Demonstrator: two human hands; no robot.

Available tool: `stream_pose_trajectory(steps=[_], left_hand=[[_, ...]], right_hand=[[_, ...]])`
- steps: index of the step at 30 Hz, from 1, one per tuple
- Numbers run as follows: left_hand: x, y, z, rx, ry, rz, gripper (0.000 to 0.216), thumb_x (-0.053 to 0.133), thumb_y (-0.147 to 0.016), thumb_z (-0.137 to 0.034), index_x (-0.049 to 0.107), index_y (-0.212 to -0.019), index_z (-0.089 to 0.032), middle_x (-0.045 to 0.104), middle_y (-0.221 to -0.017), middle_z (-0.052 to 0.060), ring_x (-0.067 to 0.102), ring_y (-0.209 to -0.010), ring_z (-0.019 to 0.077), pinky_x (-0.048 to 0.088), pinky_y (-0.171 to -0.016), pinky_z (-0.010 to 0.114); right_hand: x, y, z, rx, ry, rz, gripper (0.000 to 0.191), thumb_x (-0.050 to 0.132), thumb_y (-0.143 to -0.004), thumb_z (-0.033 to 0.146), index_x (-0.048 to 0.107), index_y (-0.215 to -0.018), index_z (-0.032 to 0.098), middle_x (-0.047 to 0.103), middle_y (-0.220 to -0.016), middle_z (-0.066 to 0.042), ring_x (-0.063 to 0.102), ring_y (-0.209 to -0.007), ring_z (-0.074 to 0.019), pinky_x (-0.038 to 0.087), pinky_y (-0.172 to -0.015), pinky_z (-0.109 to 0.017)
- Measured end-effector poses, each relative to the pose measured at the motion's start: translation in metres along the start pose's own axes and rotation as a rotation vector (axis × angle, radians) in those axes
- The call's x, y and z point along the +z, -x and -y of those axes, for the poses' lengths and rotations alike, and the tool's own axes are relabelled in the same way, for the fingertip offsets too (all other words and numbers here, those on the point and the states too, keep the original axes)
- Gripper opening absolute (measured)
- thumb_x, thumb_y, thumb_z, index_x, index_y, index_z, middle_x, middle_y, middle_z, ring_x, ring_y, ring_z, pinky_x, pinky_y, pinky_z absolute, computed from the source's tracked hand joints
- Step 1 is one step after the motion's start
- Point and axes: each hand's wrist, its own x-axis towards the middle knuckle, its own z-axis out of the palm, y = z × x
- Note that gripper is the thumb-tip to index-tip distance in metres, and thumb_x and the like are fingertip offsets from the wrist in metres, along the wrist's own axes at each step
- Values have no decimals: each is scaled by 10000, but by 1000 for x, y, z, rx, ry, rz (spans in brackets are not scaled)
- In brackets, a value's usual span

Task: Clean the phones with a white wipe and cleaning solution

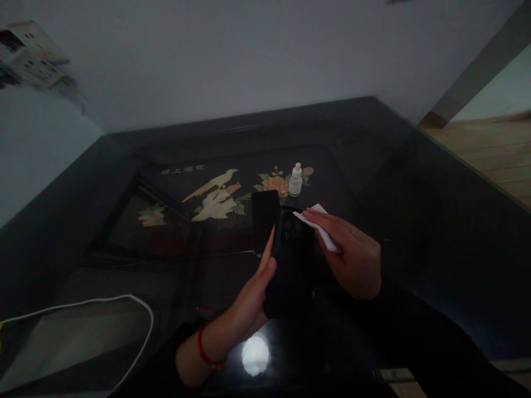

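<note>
A black smartphone (pixel 291 271) is held up in my left hand (pixel 251 293), its camera side facing me. The thumb lies along its left edge and the other fingers are mostly hidden behind it. My right hand (pixel 350 249) pinches a folded white wipe (pixel 326 231), with one corner of it at the phone's top right, near the camera lenses. Behind the held phone, a second dark phone-shaped slab (pixel 264 215) lies on the table. A small clear dropper bottle (pixel 295 181) with a white cap stands upright just beyond.
The glossy black table (pixel 199 282) carries a bird-and-flower picture and reflects a bright light. A white cable (pixel 136 298) curves across the left front. Power sockets (pixel 37 52) are on the wall at the upper left. Wooden floor (pixel 498 155) shows at the right.
</note>
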Motion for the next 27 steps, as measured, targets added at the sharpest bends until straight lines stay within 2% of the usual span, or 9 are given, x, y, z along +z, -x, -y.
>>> stream_pose_trajectory(steps=[6, 9, 12, 18, 20, 24, 27], left_hand=[[0, 0, 11, 27, -38, 31, 632, 532, -897, -445, 258, -1467, -427, 303, -1564, -40, 312, -1416, 211, 239, -1165, 371], [1, 0, 11, 36, -20, 14, 590, 537, -899, -436, 309, -1443, -445, 303, -1561, -71, 302, -1420, 187, 234, -1164, 335], [1, -2, 10, 57, 27, -14, 619, 580, -866, -464, 352, -1438, -410, 314, -1557, -57, 315, -1414, 200, 268, -1148, 325], [-3, -6, 7, 74, 160, -99, 723, 621, -833, -484, 332, -1472, -309, 502, -1442, 34, 453, -1320, 244, 359, -1089, 353], [-4, -6, 6, 66, 167, -95, 695, 591, -855, -480, 330, -1474, -303, 543, -1402, 43, 485, -1292, 245, 369, -1081, 368], [-2, -3, 9, 61, 132, -34, 599, 516, -902, -474, 326, -1461, -378, 486, -1455, -6, 434, -1337, 216, 328, -1112, 375], [0, -1, 13, 52, 97, 9, 544, 492, -916, -464, 364, -1439, -393, 444, -1486, -32, 387, -1369, 203, 303, -1128, 367]], right_hand=[[13, -1, 9, -85, 1, -7, 446, 439, -859, -8, 601, -1243, 151, 686, -1189, -84, 611, -1169, -185, 508, -1028, -347], [12, 0, 16, -75, -83, 25, 427, 437, -874, 7, 602, -1236, 163, 674, -1212, -85, 604, -1178, -181, 506, -1033, -343], [12, 4, 21, -77, -150, 64, 398, 447, -884, 25, 604, -1222, 167, 677, -1204, -90, 609, -1171, -181, 521, -1015, -343], [9, 11, 25, -331, -260, 192, 344, 428, -888, 14, 599, -1177, 85, 715, -1102, -138, 618, -1158, -180, 552, -961, -310], [7, 11, 24, -288, -291, 214, 345, 425, -890, 34, 597, -1182, 101, 712, -1114, -121, 621, -1151, -169, 547, -960, -299], [4, 8, 17, -6, -197, 87, 351, 434, -901, 82, 607, -1194, 169, 675, -1201, -89, 611, -1163, -180, 511, -1010, -343], [8, 6, 14, 6, -157, 69, 386, 432, -896, 56, 593, -1221, 190, 658, -1235, -85, 587, -1200, -191, 492, -1038, -388]])
